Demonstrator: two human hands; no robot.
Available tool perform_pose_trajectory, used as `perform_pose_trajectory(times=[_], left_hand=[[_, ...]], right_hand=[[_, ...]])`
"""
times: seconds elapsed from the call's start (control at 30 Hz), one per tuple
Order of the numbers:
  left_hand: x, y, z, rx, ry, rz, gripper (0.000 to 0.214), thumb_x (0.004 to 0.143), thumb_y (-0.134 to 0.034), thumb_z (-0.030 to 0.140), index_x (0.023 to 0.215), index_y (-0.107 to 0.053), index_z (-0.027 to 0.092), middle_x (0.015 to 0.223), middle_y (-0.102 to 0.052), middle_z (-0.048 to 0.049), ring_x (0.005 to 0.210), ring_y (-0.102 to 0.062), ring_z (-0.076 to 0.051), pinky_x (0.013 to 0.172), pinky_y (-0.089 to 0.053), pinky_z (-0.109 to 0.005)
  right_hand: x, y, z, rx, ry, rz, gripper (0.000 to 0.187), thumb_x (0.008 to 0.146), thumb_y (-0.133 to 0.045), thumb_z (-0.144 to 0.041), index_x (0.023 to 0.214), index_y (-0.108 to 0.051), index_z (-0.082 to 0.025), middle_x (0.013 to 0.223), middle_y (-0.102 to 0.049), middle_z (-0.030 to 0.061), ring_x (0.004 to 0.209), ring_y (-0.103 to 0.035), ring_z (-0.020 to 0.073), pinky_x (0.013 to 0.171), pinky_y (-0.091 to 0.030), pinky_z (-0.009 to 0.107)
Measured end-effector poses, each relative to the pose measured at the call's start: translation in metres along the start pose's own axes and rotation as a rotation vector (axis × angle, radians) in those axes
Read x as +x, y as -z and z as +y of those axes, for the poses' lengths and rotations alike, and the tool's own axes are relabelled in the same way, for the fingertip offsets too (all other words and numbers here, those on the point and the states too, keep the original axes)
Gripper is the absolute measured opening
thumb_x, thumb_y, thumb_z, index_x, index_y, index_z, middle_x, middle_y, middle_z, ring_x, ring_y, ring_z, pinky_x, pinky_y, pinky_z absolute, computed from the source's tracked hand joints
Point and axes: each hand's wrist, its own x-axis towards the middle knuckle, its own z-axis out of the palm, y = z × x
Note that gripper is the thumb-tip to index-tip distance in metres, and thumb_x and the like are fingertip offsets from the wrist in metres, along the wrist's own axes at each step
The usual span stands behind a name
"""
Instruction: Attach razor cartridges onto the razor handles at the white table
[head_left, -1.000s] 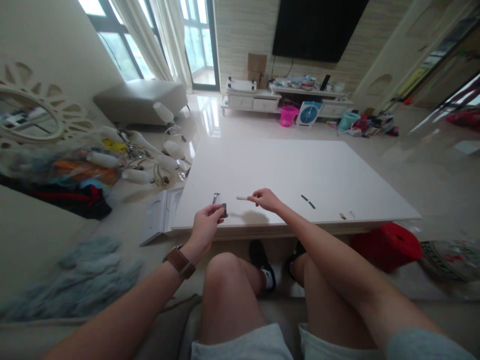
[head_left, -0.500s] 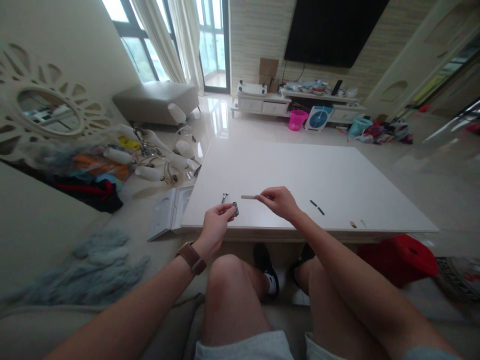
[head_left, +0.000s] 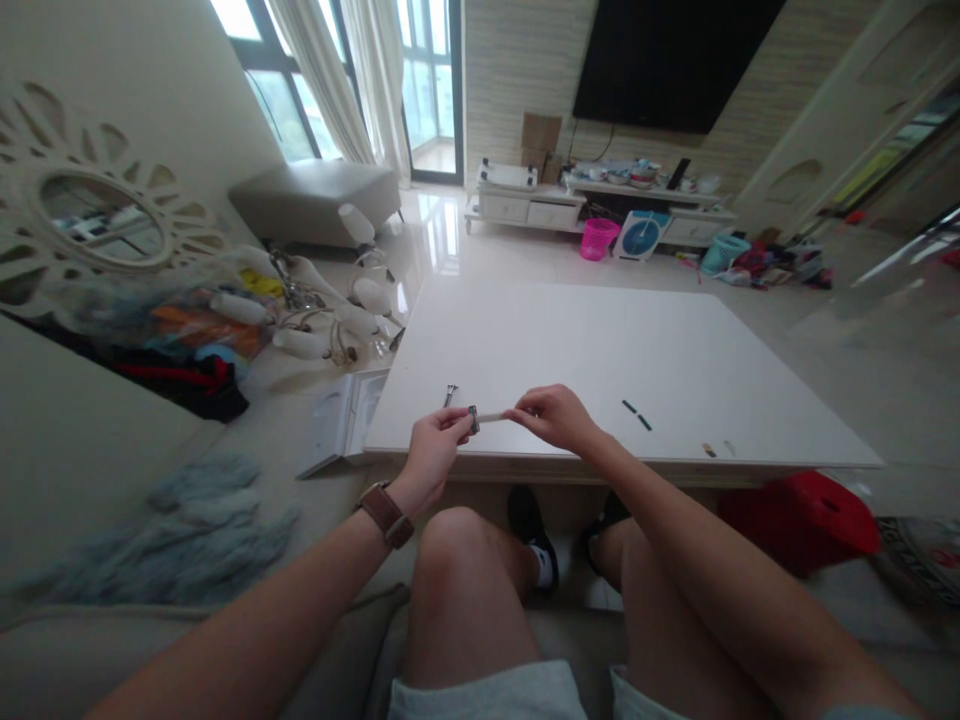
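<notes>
The left hand [head_left: 433,447] pinches a small dark piece [head_left: 473,420] above the near edge of the white table [head_left: 570,340], toward its left corner. The right hand [head_left: 551,415] grips a thin pale stick [head_left: 492,417], its tip at the piece; contact is unclear. Dark strips [head_left: 628,407] lie right, inside the near edge; tabletop stretches beyond both hands to the far edge.

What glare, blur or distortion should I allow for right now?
Head view: bright glare on the floor; head view: the mirror looks stretched near the left edge; head view: the grey cloth is smeared; head view: the small dark piece in the left hand lacks fine detail.
</notes>
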Motion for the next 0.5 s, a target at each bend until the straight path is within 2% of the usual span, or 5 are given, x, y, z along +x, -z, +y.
perform_pose_trajectory(times=[0.13, 0.27, 0.33, 0.5], left_hand=[[0.0, 0.0, -0.001, 0.019, -0.011, -0.009, 0.032, 0.06, -0.083, 0.033, 0.083, -0.074, 0.012, 0.076, -0.071, -0.007, 0.071, -0.061, -0.014, 0.07, -0.045, -0.028], [-0.002, -0.001, -0.002, 0.041, -0.008, -0.032, 0.032, 0.061, -0.082, 0.033, 0.084, -0.075, 0.012, 0.075, -0.071, -0.0064, 0.07, -0.061, -0.014, 0.07, -0.044, -0.028], [-0.003, -0.001, -0.001, 0.065, -0.012, -0.048, 0.032, 0.061, -0.082, 0.033, 0.085, -0.076, 0.013, 0.074, -0.071, -0.0062, 0.07, -0.061, -0.014, 0.069, -0.044, -0.028], [-0.004, -0.001, 0.001, 0.089, -0.035, -0.053, 0.032, 0.062, -0.081, 0.035, 0.086, -0.077, 0.013, 0.077, -0.072, -0.0073, 0.07, -0.06, -0.015, 0.068, -0.044, -0.028]], right_hand=[[0.001, 0.003, 0.009, -0.007, -0.077, 0.159, 0.045, 0.093, -0.054, -0.053, 0.072, -0.072, -0.017, 0.063, -0.064, 0.0036, 0.057, -0.049, 0.0118, 0.058, -0.029, 0.027], [0.001, 0.0, 0.005, 0.065, 0.045, 0.03, 0.044, 0.093, -0.054, -0.053, 0.075, -0.073, -0.018, 0.066, -0.065, 0.0031, 0.057, -0.049, 0.011, 0.058, -0.03, 0.026], [0.001, -0.003, 0.0, 0.05, 0.052, -0.009, 0.043, 0.093, -0.054, -0.053, 0.075, -0.072, -0.018, 0.068, -0.066, 0.003, 0.058, -0.05, 0.0108, 0.058, -0.03, 0.025], [0.001, -0.002, -0.003, 0.037, -0.023, 0.103, 0.044, 0.095, -0.051, -0.051, 0.075, -0.071, -0.018, 0.068, -0.065, 0.0041, 0.06, -0.05, 0.012, 0.06, -0.03, 0.026]])
